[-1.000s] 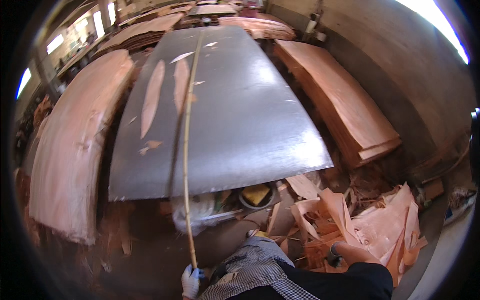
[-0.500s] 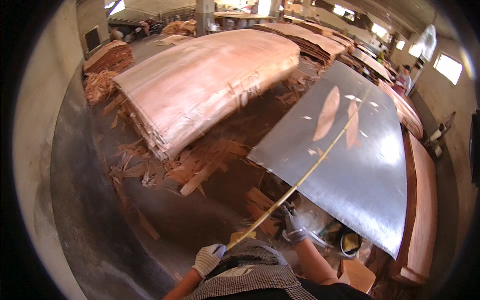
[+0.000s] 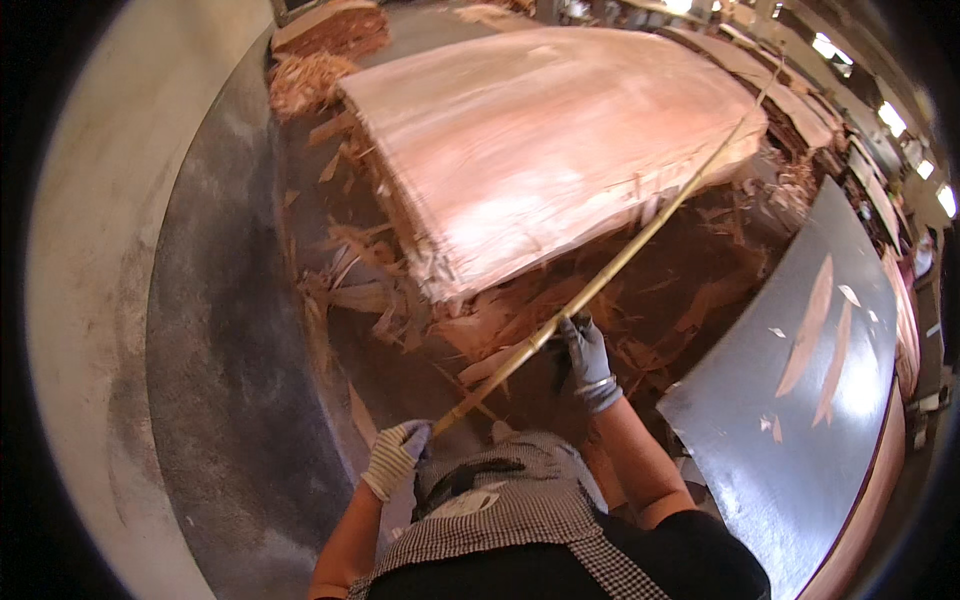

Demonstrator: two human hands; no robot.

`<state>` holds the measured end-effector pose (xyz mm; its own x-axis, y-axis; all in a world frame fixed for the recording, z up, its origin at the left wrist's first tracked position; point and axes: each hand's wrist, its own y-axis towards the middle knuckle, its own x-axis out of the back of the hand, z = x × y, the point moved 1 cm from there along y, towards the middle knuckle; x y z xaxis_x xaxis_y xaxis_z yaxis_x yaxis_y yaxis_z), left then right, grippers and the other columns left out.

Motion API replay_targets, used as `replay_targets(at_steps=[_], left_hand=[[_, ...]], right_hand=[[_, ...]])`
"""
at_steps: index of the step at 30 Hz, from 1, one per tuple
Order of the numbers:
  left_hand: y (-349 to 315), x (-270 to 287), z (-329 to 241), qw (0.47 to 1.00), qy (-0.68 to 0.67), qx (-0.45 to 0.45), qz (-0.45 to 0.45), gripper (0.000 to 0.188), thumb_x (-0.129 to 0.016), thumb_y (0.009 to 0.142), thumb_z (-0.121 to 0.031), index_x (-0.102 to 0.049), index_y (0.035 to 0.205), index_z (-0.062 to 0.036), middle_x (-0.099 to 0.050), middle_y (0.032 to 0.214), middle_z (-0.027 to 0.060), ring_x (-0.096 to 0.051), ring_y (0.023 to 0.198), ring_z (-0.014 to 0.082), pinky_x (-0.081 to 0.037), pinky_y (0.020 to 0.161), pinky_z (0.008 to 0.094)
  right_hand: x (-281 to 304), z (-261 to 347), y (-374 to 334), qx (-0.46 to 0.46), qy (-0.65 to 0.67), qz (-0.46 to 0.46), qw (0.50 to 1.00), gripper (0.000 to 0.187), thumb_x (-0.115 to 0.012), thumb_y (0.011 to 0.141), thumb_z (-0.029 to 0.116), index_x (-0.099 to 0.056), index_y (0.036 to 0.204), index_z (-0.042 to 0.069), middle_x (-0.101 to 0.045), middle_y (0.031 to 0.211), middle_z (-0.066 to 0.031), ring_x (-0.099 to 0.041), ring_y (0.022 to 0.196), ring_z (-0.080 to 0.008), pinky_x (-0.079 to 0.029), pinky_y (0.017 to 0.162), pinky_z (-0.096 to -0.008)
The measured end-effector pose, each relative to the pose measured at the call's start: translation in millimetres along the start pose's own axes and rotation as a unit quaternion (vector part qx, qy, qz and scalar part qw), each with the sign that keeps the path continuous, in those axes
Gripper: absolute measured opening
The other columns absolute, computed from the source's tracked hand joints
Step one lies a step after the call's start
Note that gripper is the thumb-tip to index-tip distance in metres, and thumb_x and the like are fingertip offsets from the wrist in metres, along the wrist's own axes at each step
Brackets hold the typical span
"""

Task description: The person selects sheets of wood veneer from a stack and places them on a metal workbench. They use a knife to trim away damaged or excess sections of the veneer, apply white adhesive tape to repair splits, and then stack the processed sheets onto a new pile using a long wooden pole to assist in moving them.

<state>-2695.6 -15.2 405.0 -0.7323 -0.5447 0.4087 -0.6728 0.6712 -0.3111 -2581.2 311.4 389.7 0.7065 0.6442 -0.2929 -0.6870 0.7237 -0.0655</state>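
A long thin bamboo pole [image 3: 640, 238] runs from my waist up and away to the right, its far end over the right end of a big stack of wood veneer sheets [image 3: 550, 140]. My left hand [image 3: 393, 460], in a pale striped glove with grey fingertips, closes around the near end. Farther up the pole, my right hand [image 3: 589, 362] in a grey glove grips it from the right side. Between me and the stack, torn veneer scraps [image 3: 480, 325] litter the dark floor.
On the right lies a smooth grey metal sheet [image 3: 790, 460] bearing a few veneer strips [image 3: 806, 325]. Further veneer stacks [image 3: 765, 85] stand at the back right. At the far left rise a wall [image 3: 105, 260] and a small veneer pile [image 3: 330, 35].
The pole has swung left, from over the metal sheet to over the veneer stack, with both hands still on it. The view has turned, so the metal sheet now sits farther right.
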Motion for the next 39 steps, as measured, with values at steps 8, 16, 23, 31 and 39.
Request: replay_targets(at_steps=[8, 16, 23, 31, 39], left_hand=[[123, 140, 78, 0.992, 0.100, 0.056, -0.056, 0.032, -0.052, 0.090, -0.030, -0.064, 0.097, -0.0011, -0.060, 0.063, 0.0099, -0.055, 0.056, 0.0182, -0.045, 0.054, 0.0319], [301, 264, 11, 0.971, 0.226, -0.068, -0.022, 0.040, -0.048, 0.089, -0.037, -0.062, 0.106, -0.0038, -0.063, 0.084, 0.0217, -0.061, 0.080, 0.0355, -0.047, 0.070, 0.0407], [463, 291, -33, 0.992, 0.093, -0.074, 0.032, 0.032, -0.051, 0.092, -0.027, -0.061, 0.109, -0.0021, -0.052, 0.063, -0.0017, -0.048, 0.056, 0.0048, -0.044, 0.047, 0.0249], [600, 265, -74, 0.987, -0.057, 0.032, 0.146, 0.024, -0.056, 0.091, -0.027, -0.061, 0.101, -0.0069, -0.049, 0.058, -0.0028, -0.044, 0.046, 0.0046, -0.038, 0.040, 0.0218], [671, 266, -88, 0.861, 0.328, -0.380, 0.083, 0.049, -0.061, 0.078, -0.015, -0.049, 0.125, -0.0061, -0.051, 0.119, 0.0185, -0.050, 0.107, 0.0355, -0.038, 0.094, 0.0449]], right_hand=[[-103, -123, 173, -0.243, 0.001, -0.030, 0.970, 0.025, -0.047, 0.094, 0.018, -0.051, 0.113, 0.003, -0.063, 0.093, -0.0142, -0.063, 0.070, -0.0242, -0.050, 0.051, -0.0343], [-129, -308, 312, -0.319, 0.232, -0.337, 0.855, 0.017, -0.052, 0.091, 0.020, -0.052, 0.104, 0.010, -0.060, 0.087, -0.0080, -0.060, 0.062, -0.0273, -0.050, 0.050, -0.0421], [-184, -268, 308, -0.207, -0.037, -0.411, 0.887, 0.009, -0.062, 0.078, 0.008, -0.060, 0.082, 0.001, -0.057, 0.065, -0.0050, -0.055, 0.050, -0.0151, -0.044, 0.043, -0.0284], [-188, -272, 307, -0.261, 0.121, -0.462, 0.839, 0.010, -0.063, 0.083, 0.020, -0.060, 0.087, 0.012, -0.060, 0.068, -0.0040, -0.056, 0.048, -0.0144, -0.038, 0.035, -0.0298], [-209, -269, 321, -0.314, 0.086, -0.485, 0.812, 0.026, -0.070, 0.079, 0.017, -0.062, 0.102, 0.010, -0.061, 0.077, -0.0014, -0.055, 0.060, -0.0148, -0.044, 0.045, -0.0318]])
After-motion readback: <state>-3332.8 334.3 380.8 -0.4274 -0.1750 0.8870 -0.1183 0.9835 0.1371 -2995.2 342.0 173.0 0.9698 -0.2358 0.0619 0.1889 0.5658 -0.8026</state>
